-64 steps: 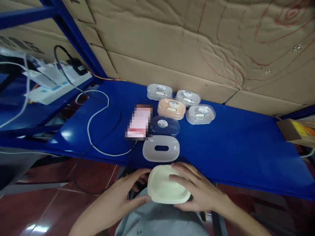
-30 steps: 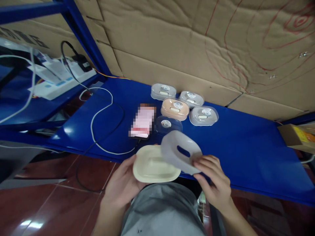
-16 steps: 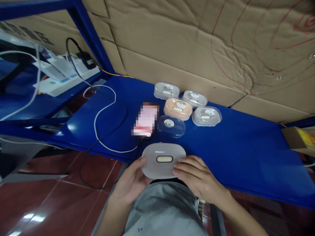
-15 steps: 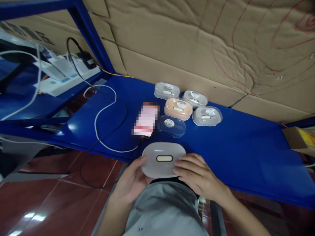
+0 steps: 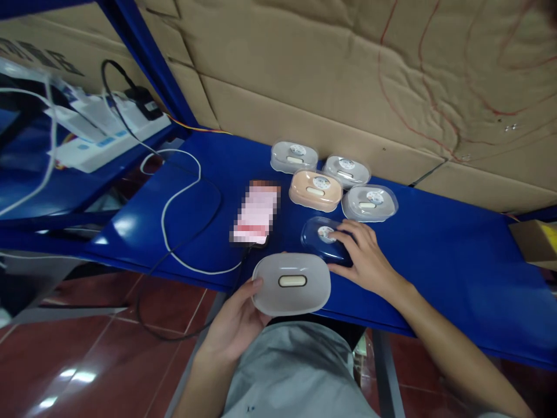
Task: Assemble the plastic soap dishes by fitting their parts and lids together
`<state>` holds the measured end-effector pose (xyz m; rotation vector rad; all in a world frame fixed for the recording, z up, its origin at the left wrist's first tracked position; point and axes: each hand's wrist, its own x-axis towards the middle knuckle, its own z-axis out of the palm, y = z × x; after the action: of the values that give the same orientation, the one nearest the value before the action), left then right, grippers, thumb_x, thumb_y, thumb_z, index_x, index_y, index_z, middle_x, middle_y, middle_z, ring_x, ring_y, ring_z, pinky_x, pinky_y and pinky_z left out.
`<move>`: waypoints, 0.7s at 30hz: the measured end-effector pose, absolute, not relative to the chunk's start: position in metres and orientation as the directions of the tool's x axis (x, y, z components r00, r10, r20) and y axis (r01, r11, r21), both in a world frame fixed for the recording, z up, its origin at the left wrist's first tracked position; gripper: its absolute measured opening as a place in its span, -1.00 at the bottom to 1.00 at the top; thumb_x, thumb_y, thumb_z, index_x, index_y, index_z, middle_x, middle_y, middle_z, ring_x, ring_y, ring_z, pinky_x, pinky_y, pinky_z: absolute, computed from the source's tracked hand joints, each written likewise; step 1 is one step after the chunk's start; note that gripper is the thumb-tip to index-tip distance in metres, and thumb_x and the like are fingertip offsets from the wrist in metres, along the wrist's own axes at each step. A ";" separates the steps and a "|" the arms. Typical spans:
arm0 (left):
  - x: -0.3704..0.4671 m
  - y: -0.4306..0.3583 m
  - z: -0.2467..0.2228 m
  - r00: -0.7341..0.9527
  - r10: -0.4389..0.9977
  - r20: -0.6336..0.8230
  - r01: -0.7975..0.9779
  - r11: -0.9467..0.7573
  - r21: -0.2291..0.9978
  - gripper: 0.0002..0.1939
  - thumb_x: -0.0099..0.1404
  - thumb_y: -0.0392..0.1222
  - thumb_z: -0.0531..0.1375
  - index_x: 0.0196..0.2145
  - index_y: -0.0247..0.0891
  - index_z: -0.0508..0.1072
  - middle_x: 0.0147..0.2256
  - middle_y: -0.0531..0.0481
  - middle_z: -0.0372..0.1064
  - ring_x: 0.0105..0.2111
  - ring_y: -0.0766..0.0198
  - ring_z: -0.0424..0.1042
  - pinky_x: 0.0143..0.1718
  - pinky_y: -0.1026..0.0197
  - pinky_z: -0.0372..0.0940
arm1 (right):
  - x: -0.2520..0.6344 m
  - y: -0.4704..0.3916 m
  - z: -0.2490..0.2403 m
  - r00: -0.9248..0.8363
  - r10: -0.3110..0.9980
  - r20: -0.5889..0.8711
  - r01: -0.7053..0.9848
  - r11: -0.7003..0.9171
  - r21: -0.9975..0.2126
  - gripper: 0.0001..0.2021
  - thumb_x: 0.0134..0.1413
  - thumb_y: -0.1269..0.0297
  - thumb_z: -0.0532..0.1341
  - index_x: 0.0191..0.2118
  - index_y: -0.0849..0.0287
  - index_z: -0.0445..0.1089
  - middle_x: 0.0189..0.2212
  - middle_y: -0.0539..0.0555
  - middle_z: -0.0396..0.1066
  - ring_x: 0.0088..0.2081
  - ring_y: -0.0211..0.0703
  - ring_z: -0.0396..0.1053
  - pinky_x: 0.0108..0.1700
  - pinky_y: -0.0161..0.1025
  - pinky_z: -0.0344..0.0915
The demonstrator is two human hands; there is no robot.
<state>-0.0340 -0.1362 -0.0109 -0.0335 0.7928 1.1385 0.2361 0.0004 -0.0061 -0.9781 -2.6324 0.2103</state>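
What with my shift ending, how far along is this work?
Done: three gray boxes and a peach box sit under clear covers.
In hand: the left hand holds another gray box, cream strip at its centre; the right hand grips a loose clear cover.
Apparently left: covering the held box, whose top is bare.

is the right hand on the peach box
No, the right hand is on the clear lid, nearer the edge of the blue table than the peach box.
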 end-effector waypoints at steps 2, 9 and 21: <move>-0.032 -0.134 -0.013 0.218 0.803 -0.555 -0.810 0.466 0.357 -0.30 0.39 -0.17 0.31 0.43 -0.20 0.30 0.08 -0.14 0.64 0.10 -0.03 0.60 0.22 0.02 0.43 | 0.241 0.001 -0.010 -0.676 0.706 0.214 0.645 0.706 -0.291 -0.33 0.32 -0.06 0.32 0.39 0.12 0.23 0.34 0.38 0.24 0.38 0.39 0.22 0.29 0.37 0.28; -0.018 -0.115 -0.021 0.300 0.813 -0.499 -0.796 0.502 0.338 -0.63 0.45 -0.12 0.30 0.17 -0.17 0.57 -0.03 -0.02 0.69 0.00 0.11 0.64 -0.02 0.18 0.52 | 0.246 -0.006 0.020 -0.602 0.715 0.355 0.467 0.676 -0.569 -0.30 0.31 -0.14 0.30 0.43 -0.02 0.18 0.36 0.26 0.26 0.38 0.24 0.27 0.36 0.18 0.30; 0.005 -0.083 -0.019 0.235 0.904 -0.357 -0.711 0.410 0.571 -0.46 0.22 0.04 0.50 0.08 -0.24 0.61 -0.07 -0.11 0.69 0.00 -0.02 0.63 -0.02 0.11 0.50 | 0.230 -0.022 0.013 -0.762 0.529 0.373 0.371 0.829 -0.417 -0.26 0.28 -0.05 0.37 0.43 0.10 0.17 0.38 0.34 0.22 0.43 0.23 0.19 0.38 0.22 0.28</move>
<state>0.0049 -0.0831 -0.0191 0.3171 0.7157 1.1336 0.2300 -0.0215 0.0132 -0.6648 -2.5256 0.4407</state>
